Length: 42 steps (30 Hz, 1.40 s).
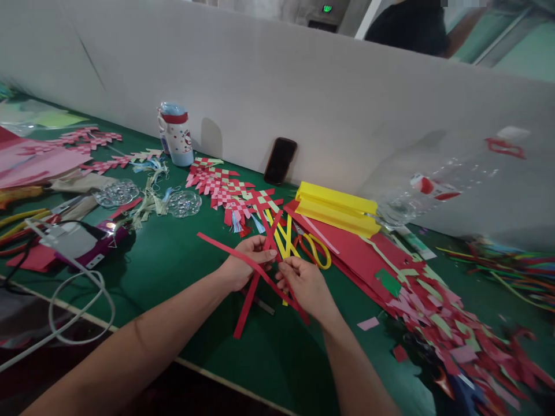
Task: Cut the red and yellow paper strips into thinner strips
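Observation:
Several red paper strips [245, 309] cross one another between my two hands, above the green table. My left hand [243, 267] is closed, its thumb pressing the strips near their crossing; one long strip runs over its back. My right hand [307, 284] pinches the strips just to the right, thumb against fingers. Its fingertips partly hide the crossing. Just beyond my hands lie yellow paper strips [288, 234] and yellow-handled scissors [321, 252]. Woven red, pink and pale green paper pieces [223, 188] spread behind them, some with tassels.
A clear plastic bottle [403, 202] leans at the right, near scattered paper scraps [446, 318]. Folded yellow paper [336, 208] rests on red sheets [347, 266]. A phone [281, 160] and a flask [179, 138] stand by the partition. A white cable [102, 306] loops at the left.

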Each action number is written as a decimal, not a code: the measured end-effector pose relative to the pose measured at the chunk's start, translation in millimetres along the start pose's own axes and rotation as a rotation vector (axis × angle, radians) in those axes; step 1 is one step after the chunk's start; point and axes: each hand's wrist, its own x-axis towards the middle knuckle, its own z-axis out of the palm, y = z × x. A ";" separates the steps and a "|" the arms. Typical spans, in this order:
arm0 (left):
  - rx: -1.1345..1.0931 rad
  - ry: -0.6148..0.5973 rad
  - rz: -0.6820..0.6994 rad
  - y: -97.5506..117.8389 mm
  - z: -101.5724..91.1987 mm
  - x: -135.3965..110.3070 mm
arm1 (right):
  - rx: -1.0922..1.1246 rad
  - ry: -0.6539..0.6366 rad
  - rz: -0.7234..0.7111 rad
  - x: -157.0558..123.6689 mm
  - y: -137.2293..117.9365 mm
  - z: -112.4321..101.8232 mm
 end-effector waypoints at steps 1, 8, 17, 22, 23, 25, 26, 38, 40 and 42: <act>0.007 0.003 0.006 0.1 -0.3 0.0 | 0.013 -0.012 -0.002 -0.6 -0.6 0.1; -0.004 0.032 0.083 7.3 -2.6 -0.2 | 0.102 -0.131 0.051 -4.5 -6.6 -5.2; -0.005 -0.019 -0.015 8.3 2.0 -5.0 | 0.060 0.010 0.034 2.7 2.7 -4.8; 0.011 -0.011 -0.021 9.6 3.4 -4.5 | -0.015 0.050 -0.029 1.6 4.8 -0.7; 0.014 -0.007 -0.017 9.8 3.8 -4.5 | -0.030 0.059 -0.041 1.6 5.8 0.4; 0.017 0.000 -0.006 9.8 4.7 -4.9 | -0.062 0.077 -0.063 1.9 8.2 2.0; 0.016 0.004 -0.001 9.6 5.1 -5.1 | -0.078 0.082 -0.073 2.2 9.2 2.2; -0.150 0.208 0.184 12.9 -10.0 13.0 | -0.437 0.281 -0.484 -19.7 -13.2 18.7; -0.193 0.231 0.205 11.8 -6.9 12.1 | -0.450 0.130 -0.375 -21.4 -13.5 32.7; -0.229 0.242 0.211 9.6 -1.5 8.7 | -0.410 0.040 -0.288 -20.1 -11.1 44.3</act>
